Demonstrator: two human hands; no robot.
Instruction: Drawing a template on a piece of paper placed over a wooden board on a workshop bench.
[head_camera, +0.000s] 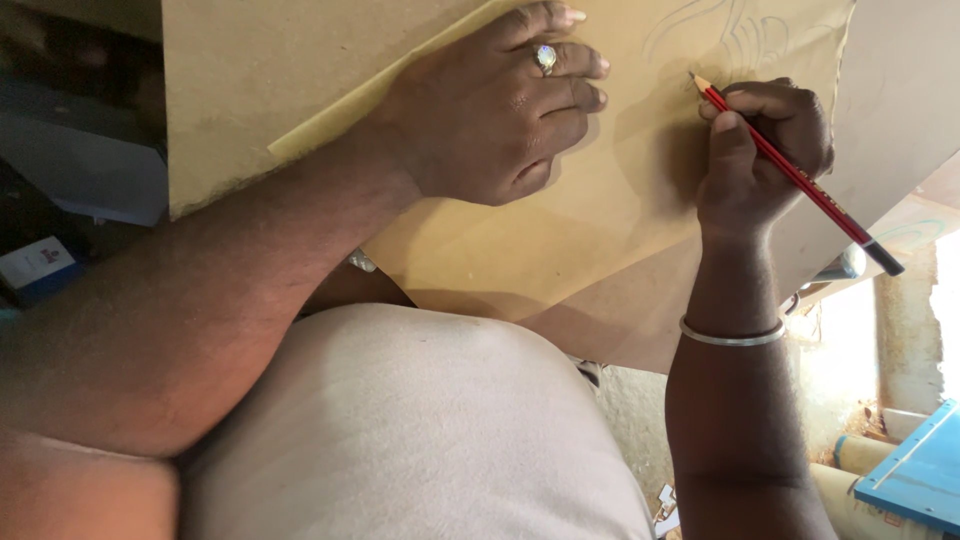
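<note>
Dim clutter fills the far left side of the room, with a small white and blue box (38, 262) lying low in the shadows. Next comes a big brown board (250, 90) that rests across the person's lap, with a thin yellow paper sheet (560, 230) lying on top of it. The left hand (490, 115) lies flat on the paper with its fingers (570, 65) pressed close together and pointing right, and one finger wears a ring (545, 57). It is not holding anything, only pushing the paper down. Further right, the right hand (765, 150) is curled up and pinches a red pencil (800, 180). The pencil slants, with its sharp tip up and to the left, touching the paper beside faint curvy pencil lines (740, 35). Its dark back end points down and right. A silver bangle (732, 336) sits on the right wrist. At the far right a blue board (920, 480) lies low down in bright light.
</note>
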